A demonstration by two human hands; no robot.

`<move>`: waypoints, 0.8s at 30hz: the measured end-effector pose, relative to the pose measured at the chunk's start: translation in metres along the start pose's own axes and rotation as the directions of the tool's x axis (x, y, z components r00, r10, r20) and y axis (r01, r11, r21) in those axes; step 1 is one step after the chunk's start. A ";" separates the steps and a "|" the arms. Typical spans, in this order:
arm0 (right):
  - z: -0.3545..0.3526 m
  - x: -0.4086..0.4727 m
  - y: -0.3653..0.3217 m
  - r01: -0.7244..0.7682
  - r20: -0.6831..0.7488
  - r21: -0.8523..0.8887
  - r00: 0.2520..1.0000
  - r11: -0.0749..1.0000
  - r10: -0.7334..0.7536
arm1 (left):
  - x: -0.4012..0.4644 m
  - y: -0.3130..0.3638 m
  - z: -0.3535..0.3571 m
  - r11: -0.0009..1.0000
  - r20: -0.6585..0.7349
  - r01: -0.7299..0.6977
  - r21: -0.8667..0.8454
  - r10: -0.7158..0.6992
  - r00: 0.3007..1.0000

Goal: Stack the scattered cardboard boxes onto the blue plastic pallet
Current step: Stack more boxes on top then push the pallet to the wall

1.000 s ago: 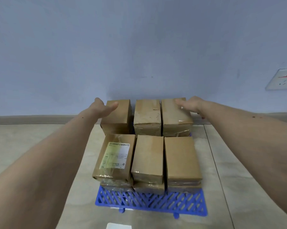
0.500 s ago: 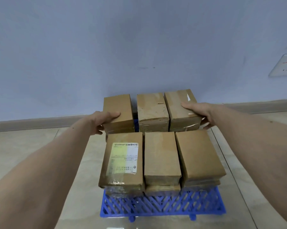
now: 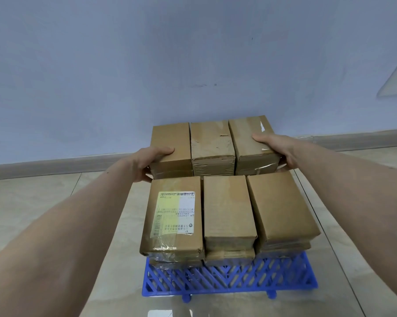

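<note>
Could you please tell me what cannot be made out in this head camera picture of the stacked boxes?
- Fingers of the left hand and right hand: hidden behind the outer back-row brown cardboard boxes.
- Back of the blue plastic lattice pallet: covered by boxes.
- Lower front boxes: only their front faces show.
- Print on the yellow-and-white shipping label: too small to read.
- White wall plate: cut off by the right edge, blurred.

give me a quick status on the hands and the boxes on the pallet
Left hand grips the far left box, right hand the far right box. Six boxes on top, blue pallet beneath. Nothing in the way.
</note>
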State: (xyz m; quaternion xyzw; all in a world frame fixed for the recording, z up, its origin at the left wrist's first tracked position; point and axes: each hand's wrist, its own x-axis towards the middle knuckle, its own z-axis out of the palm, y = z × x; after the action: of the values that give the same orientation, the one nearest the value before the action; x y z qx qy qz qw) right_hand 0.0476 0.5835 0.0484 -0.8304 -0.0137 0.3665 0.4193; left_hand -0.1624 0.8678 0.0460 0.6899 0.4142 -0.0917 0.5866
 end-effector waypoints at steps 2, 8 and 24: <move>0.004 0.000 -0.002 -0.003 -0.008 0.008 1.000 1.000 0.003 | 0.002 0.000 0.003 0.999 -0.023 -0.001 -0.032 0.000 1.000; 0.002 -0.005 -0.003 -0.017 0.014 -0.026 1.000 1.000 0.018 | 0.001 -0.005 0.001 0.999 -0.007 -0.014 -0.049 0.013 1.000; 0.006 -0.010 -0.009 -0.031 -0.022 0.085 0.999 0.996 0.033 | 0.011 -0.007 -0.004 0.997 0.054 0.001 -0.082 0.003 0.999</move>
State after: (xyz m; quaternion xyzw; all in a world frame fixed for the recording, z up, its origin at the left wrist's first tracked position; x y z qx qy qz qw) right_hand 0.0386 0.5903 0.0586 -0.8163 0.0201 0.3637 0.4483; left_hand -0.1614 0.8760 0.0354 0.6628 0.4013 -0.0931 0.6254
